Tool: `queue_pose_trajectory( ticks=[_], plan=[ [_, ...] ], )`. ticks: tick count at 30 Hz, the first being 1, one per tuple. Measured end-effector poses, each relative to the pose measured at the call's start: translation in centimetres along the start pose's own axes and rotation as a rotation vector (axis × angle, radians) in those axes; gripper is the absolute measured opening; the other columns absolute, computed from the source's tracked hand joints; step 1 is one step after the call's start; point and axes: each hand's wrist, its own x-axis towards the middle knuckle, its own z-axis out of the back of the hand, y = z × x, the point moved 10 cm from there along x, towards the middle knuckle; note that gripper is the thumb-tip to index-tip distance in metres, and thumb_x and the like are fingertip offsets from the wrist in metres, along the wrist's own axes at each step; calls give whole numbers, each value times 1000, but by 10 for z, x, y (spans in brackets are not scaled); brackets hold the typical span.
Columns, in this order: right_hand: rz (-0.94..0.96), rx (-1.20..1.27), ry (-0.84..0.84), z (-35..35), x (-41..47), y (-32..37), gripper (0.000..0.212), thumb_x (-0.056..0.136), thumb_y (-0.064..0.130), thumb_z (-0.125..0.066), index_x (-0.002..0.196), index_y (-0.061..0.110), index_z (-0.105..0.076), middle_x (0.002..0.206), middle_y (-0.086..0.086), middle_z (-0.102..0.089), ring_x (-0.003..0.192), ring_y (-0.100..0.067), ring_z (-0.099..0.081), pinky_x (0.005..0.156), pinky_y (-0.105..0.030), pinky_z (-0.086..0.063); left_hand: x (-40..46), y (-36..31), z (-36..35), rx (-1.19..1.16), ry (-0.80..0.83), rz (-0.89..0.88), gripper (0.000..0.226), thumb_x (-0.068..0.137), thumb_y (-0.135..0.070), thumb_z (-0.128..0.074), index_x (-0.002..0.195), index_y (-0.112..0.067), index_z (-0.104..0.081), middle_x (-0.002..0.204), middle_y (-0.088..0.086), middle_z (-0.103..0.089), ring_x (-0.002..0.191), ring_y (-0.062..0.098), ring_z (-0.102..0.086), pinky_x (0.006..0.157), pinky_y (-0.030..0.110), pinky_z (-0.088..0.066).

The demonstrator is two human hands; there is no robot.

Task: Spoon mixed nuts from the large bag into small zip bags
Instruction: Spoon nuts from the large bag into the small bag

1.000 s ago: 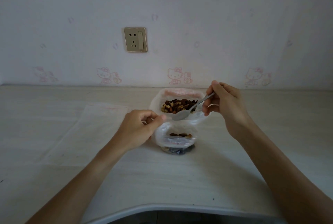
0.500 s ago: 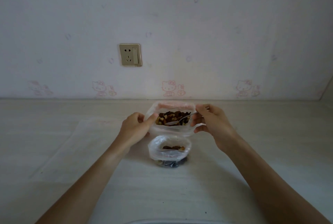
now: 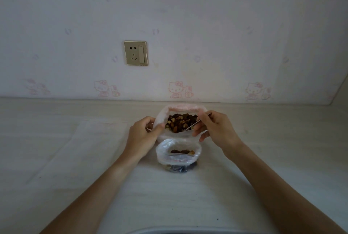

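No writing is legible; pink cartoon cat prints (image 3: 176, 89) line the wall. The large bag (image 3: 163, 116) of mixed nuts (image 3: 179, 121) stands open on the worktop (image 3: 75, 158). The left hand (image 3: 142, 136) pinches its left rim; the right hand (image 3: 214, 130) pinches the spoon (image 3: 192, 126) handle and right rim. The small zip bag (image 3: 178, 155) sits open just in front.

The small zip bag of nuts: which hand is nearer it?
Left. The left hand sits just up-left of the small zip bag; the right hand, holding the spoon, is farther up-right.
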Motion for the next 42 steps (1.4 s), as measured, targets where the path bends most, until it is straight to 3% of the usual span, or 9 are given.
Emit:
queue_pose_trajectory(
  ticks=[4, 9, 16, 24, 33, 36, 39, 42],
  plan=[
    [16, -25, -38, 6, 1, -1, 26, 106, 21, -54, 92, 2, -66, 75, -9, -76, 64, -24, -73, 48, -30, -56, -1, -4, -1, -38, 1, -28, 6, 93, -31, -73, 91, -25, -75, 82, -6, -75, 70, 6, -68, 57, 13, -48],
    [31, -26, -43, 0, 1, -2, 22, 106, 18, -55, 94, 4, -68, 77, -10, -76, 67, -25, -74, 48, -30, -56, -1, -3, -4, -57, 11, -24, 7, 93, -31, -72, 94, -24, -74, 85, -5, -76, 74, 10, -70, 66, 27, -54],
    [71, -38, -32, -3, -1, 1, 20, 106, 16, -55, 96, 10, -71, 79, -5, -77, 66, -20, -74, 47, -27, -54, -2, -1, -3, -64, -2, 1, 8, 94, -31, -72, 95, -23, -75, 87, -6, -76, 79, 14, -72, 72, 32, -56],
    [-43, 18, -8, -10, -6, -10, 17, 102, 15, -61, 98, 8, -75, 82, -5, -79, 64, -15, -73, 49, -23, -53, -3, 0, -4, -74, 3, 6, 10, 94, -32, -72, 97, -23, -75, 87, -8, -77, 79, 8, -72, 73, 29, -57],
    [-117, 152, -116, 11, -3, -8, 25, 107, 18, -52, 99, 2, -70, 83, -17, -77, 65, -23, -72, 48, -31, -54, -3, -4, 5, -66, -46, 12, 12, 94, -43, -71, 92, -32, -74, 86, -17, -74, 79, -4, -67, 68, 18, -48],
    [-109, 188, -168, 22, -2, -4, 31, 110, 20, -44, 98, 2, -66, 82, -20, -75, 66, -27, -71, 47, -33, -52, -2, -3, 14, -38, -69, 37, 23, 90, -50, -73, 95, -28, -72, 90, -10, -74, 76, 4, -71, 72, 25, -54],
    [-74, 259, -185, 32, -1, 6, 34, 111, 22, -41, 91, 4, -62, 69, -15, -70, 60, -27, -68, 45, -32, -47, -2, -14, 31, 57, -130, -3, 28, 86, -47, -78, 83, -22, -66, 80, -3, -71, 71, 13, -68, 67, 26, -52],
    [-60, 304, -186, 40, -2, 11, 34, 110, 24, -42, 87, 6, -59, 60, -11, -63, 54, -27, -64, 42, -32, -44, -6, -33, 30, 116, 8, -96, 32, 85, -45, -80, 71, -22, -63, 63, -3, -68, 56, 9, -64, 62, 23, -48]
  ],
)
